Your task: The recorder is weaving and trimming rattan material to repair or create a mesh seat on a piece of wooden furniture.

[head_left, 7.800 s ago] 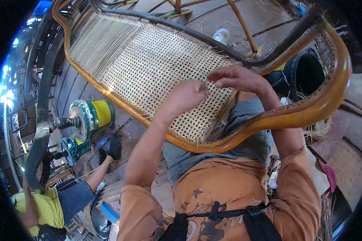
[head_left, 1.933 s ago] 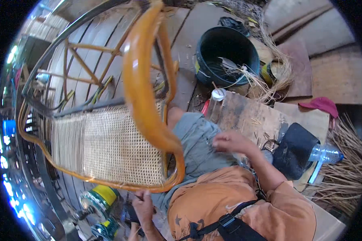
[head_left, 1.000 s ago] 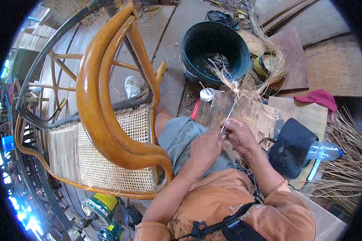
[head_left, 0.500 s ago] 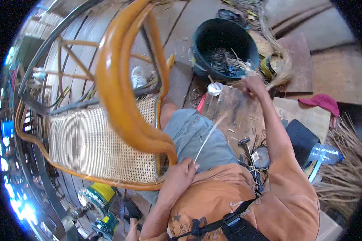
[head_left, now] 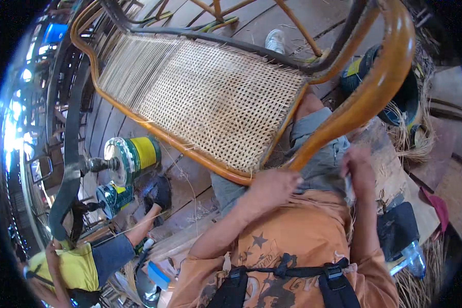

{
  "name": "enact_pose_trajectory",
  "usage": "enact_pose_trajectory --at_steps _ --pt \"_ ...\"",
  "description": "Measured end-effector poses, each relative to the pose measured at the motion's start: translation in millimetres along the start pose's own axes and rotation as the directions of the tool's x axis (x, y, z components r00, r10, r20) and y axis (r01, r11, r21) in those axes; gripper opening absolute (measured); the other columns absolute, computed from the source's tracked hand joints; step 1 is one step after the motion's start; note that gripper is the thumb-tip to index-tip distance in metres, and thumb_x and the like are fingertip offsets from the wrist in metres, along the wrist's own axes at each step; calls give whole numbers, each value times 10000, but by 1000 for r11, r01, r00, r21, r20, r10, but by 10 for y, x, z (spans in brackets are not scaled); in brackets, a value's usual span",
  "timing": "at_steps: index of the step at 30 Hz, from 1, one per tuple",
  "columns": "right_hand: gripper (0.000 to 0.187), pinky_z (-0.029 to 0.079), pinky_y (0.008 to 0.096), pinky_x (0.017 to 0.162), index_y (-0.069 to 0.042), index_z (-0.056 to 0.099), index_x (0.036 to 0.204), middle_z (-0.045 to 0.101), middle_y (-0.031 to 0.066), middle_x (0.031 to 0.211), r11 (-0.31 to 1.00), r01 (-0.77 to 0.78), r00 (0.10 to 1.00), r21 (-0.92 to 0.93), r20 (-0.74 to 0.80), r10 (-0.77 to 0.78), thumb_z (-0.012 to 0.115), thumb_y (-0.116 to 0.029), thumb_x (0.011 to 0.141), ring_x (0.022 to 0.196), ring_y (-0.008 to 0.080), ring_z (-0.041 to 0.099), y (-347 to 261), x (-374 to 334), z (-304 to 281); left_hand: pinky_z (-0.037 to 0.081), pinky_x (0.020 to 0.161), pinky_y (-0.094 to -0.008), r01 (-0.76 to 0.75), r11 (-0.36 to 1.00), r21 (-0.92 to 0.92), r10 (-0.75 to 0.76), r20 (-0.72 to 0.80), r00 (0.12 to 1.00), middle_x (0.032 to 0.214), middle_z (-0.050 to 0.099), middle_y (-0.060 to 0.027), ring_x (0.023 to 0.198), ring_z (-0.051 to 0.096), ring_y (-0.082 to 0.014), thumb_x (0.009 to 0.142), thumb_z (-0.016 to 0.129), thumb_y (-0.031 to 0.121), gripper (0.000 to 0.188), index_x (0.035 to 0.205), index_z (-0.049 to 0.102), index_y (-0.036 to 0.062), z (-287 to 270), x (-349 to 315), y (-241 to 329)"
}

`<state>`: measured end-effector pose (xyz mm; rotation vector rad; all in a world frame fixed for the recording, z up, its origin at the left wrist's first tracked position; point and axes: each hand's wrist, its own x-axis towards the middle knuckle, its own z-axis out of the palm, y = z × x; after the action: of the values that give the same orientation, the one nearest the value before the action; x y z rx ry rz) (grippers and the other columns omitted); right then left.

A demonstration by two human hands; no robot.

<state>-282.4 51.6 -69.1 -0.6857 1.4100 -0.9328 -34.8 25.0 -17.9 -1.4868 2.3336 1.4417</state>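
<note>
A rattan bench [head_left: 313,154] with an orange-brown frame lies across my lap. Its woven cane seat [head_left: 215,92] has open holes at the right and plain parallel strands at the far left. My left hand [head_left: 276,188] is by the bench's near corner, fingers curled together; whatever they hold is hidden. To its right, over my grey shorts, my right hand [head_left: 359,172] is raised and smeared by motion. Something pale shows beside its fingers, too blurred to name. No strand shows clearly in either hand.
At the right stands a dark bucket [head_left: 409,97], pale fibres hanging over its rim. A dark pad [head_left: 397,231], a clear bottle [head_left: 415,259] and a red cap [head_left: 436,208] lie nearer. Another person in yellow [head_left: 79,269] sits lower left, below green-yellow cans [head_left: 138,156].
My view has swung left, showing more of the cane seat. My right hand has come back from the bucket to my lap. The pale strip in my left hand no longer shows.
</note>
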Motion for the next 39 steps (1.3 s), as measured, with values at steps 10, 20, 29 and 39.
enact_pose_trajectory --at_steps 10,20,29,39 --pt "265 454 231 605 7 542 1063 590 44 861 985 -10 928 171 369 -54 503 -181 881 692 111 558 -583 1416 1054 456 676 -337 -50 999 -19 32 -531 847 758 599 -154 703 583 -270 813 530 327 350 904 595 -5 -1194 543 -516" --pt "246 448 229 606 -17 592 1012 609 38 869 974 -86 879 210 475 -25 522 -207 872 733 113 570 -298 1516 1294 420 479 -240 93 838 -538 -188 -125 974 614 561 -39 511 526 -99 804 572 276 281 768 593 -2 -993 946 -754" --pt "245 379 201 558 -11 604 990 531 -9 705 953 -85 895 292 442 -55 525 -210 871 618 76 474 -290 1466 1224 361 416 -221 182 760 -624 -330 -129 935 515 495 -3 432 444 -63 803 559 229 237 740 626 10 -1028 775 -840" --pt "177 357 202 434 -46 592 803 527 -7 615 998 -54 992 39 118 49 540 -206 855 500 67 472 -133 1445 1002 395 558 -287 400 789 -465 -539 -213 815 577 485 -9 579 468 -120 795 525 221 238 748 581 -6 -1312 97 -1365"
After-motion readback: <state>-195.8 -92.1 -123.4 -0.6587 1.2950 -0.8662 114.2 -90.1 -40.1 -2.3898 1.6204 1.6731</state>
